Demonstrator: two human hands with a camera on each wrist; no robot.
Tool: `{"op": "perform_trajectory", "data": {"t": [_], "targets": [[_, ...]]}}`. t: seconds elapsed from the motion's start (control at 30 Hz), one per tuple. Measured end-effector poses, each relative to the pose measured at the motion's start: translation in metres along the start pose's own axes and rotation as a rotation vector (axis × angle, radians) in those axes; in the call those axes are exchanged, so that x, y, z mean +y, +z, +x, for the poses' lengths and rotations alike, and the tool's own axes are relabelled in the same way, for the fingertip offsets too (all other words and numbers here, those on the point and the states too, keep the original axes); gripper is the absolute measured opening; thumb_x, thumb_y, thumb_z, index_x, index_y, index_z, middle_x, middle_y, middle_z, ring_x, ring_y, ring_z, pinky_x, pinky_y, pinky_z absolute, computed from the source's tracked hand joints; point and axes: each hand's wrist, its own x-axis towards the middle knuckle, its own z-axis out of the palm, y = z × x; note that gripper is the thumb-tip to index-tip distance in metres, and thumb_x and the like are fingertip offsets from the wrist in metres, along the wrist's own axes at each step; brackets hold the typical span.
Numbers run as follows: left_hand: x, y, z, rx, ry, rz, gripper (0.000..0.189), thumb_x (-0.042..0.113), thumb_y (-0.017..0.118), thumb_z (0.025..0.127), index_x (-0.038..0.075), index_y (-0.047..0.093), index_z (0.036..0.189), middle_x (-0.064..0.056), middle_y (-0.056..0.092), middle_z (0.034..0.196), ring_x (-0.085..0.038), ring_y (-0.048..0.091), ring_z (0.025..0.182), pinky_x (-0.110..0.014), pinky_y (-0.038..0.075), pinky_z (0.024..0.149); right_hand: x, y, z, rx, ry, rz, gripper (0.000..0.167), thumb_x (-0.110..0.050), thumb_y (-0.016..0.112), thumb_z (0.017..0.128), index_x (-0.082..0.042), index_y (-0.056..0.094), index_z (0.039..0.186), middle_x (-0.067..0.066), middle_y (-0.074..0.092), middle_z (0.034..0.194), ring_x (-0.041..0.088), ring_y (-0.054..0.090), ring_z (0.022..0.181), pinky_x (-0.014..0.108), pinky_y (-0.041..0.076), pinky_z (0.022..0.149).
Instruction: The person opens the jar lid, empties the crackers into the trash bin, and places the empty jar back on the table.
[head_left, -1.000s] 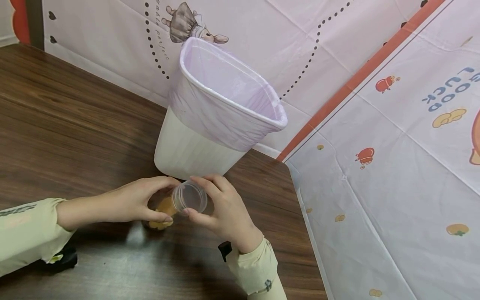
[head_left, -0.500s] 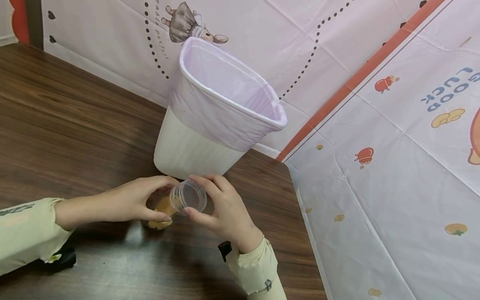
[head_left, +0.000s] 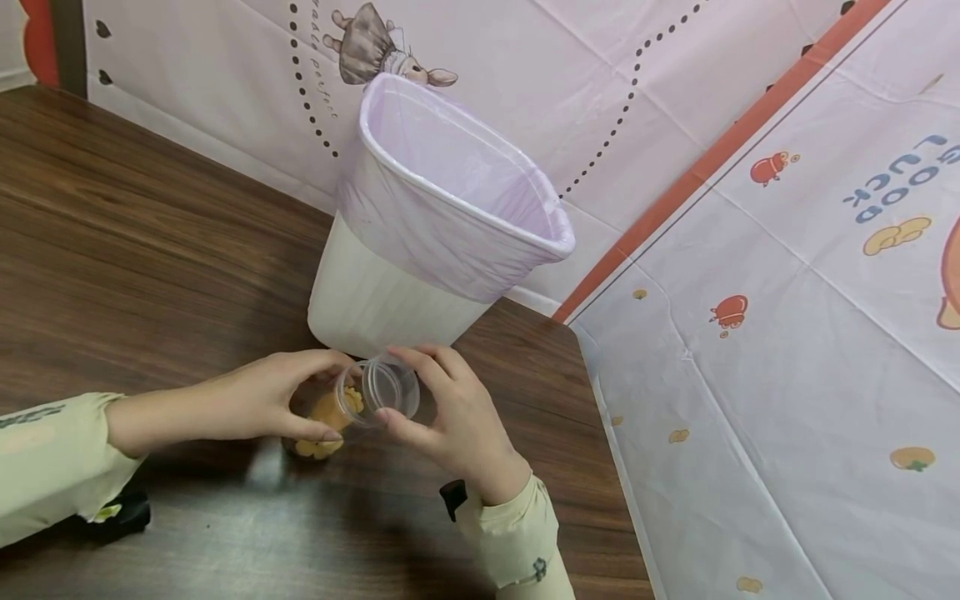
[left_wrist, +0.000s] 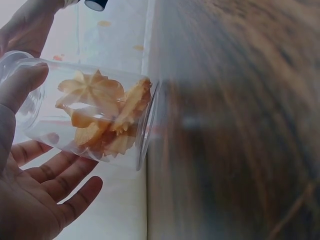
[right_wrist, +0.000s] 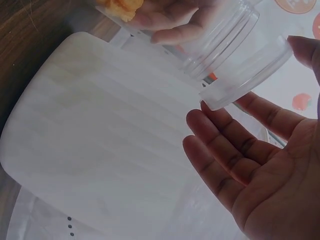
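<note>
A clear plastic jar with yellow flower-shaped cookies inside is gripped between the thumb and fingers of my left hand. It stands upright on the table in the left wrist view. My right hand pinches a clear round lid by its edge, thumb on one side and fingertips on the other. The lid is tilted and sits just off the jar's threaded mouth, with a gap showing between them in the right wrist view.
Right behind the hands stands a white trash bin lined with a light purple bag. A black object lies by the left sleeve on the dark wooden table. Printed cloths hang behind and to the right.
The lid has come away from the jar's mouth, moving slightly to the right with my right hand. My left hand and the jar have stayed almost still.
</note>
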Motion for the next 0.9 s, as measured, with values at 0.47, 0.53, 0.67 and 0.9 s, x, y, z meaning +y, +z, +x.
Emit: {"op": "perform_trajectory", "data": {"t": [0.47,0.53,0.67,0.9], "targets": [[-0.001,-0.001,0.0,-0.016,-0.035,0.006,0.051,0.049,0.077,0.076,0.022,0.057,0.114,0.015,0.064,0.105,-0.002,0.061,0.098,-0.029,0.053,0.083,0.007,-0.009,-0.001,-0.013,0.136,-0.074,0.051,-0.035,0.073,0.082,-0.016,0.059,0.128,0.003,0.06,0.116,0.016,0.058,0.109,0.032,0.051,0.093],[-0.001,-0.001,0.0,-0.014,-0.035,0.007,0.051,0.049,0.077,0.076,0.022,0.057,0.114,0.014,0.064,0.106,-0.002,0.061,0.098,-0.029,0.053,0.082,0.009,-0.009,-0.001,-0.021,0.153,-0.083,0.052,-0.036,0.072,0.082,-0.016,0.059,0.128,0.002,0.06,0.115,0.016,0.058,0.109,0.033,0.051,0.093],[-0.002,-0.001,0.0,-0.015,-0.041,0.011,0.051,0.05,0.076,0.075,0.022,0.057,0.114,0.014,0.064,0.106,-0.003,0.061,0.098,-0.029,0.053,0.082,0.012,-0.009,-0.002,-0.038,0.179,-0.098,0.052,-0.038,0.072,0.083,-0.016,0.059,0.128,0.002,0.061,0.114,0.016,0.059,0.108,0.034,0.051,0.093],[-0.003,-0.001,0.0,-0.014,-0.05,0.014,0.051,0.051,0.077,0.075,0.023,0.057,0.112,0.015,0.064,0.106,-0.005,0.062,0.099,-0.031,0.053,0.083,0.022,-0.005,-0.002,-0.075,0.227,-0.122,0.055,-0.04,0.072,0.082,-0.018,0.058,0.13,0.002,0.061,0.114,0.016,0.06,0.106,0.035,0.051,0.091]]}}
